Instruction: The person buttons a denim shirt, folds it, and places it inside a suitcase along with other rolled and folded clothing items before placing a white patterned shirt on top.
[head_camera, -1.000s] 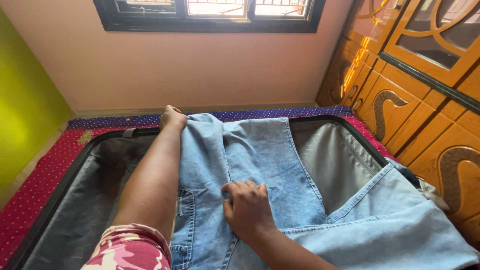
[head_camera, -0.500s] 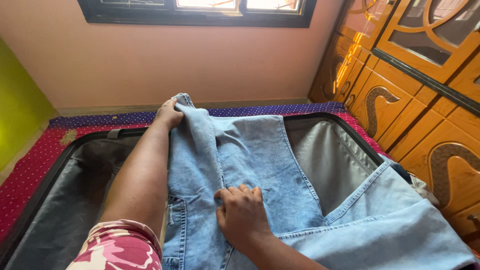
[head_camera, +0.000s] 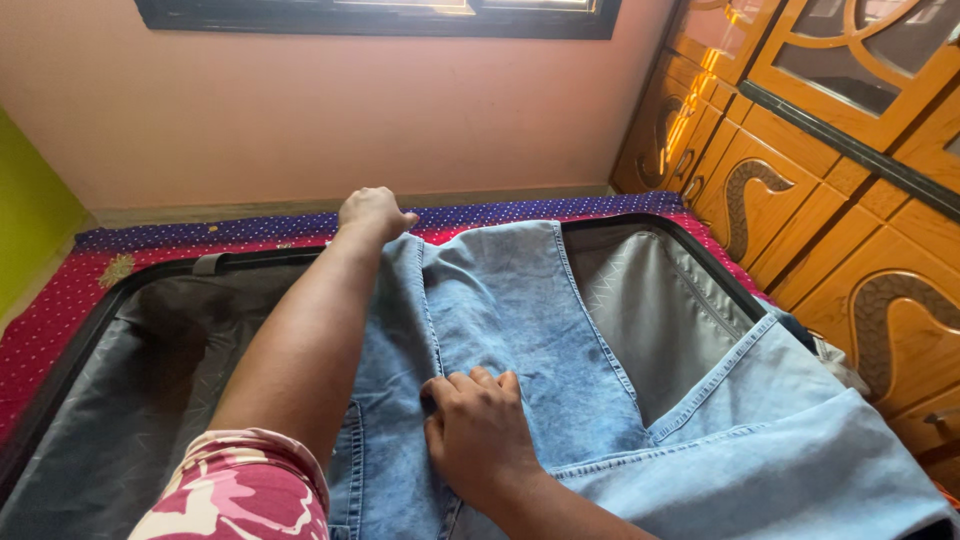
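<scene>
The jeans (head_camera: 520, 330) lie lengthwise in the open suitcase (head_camera: 650, 290), running away from the person. The left hand (head_camera: 375, 212) grips their far end; the right hand (head_camera: 480, 435) presses flat, fingers unclenched.

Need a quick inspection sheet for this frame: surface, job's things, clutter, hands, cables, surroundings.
Surface: red dotted bedspread with purple border.
Job's things: light blue denim jeans spread inside an open black suitcase with grey lining; one part drapes over its right edge.
Clutter: nothing seen.
Hands: left hand grips the jeans' far end at the suitcase's far rim; right hand presses flat on the denim.
Cables: nothing seen.
Surroundings: pink wall, dark-framed window, carved orange wooden wardrobe, green wall.
</scene>
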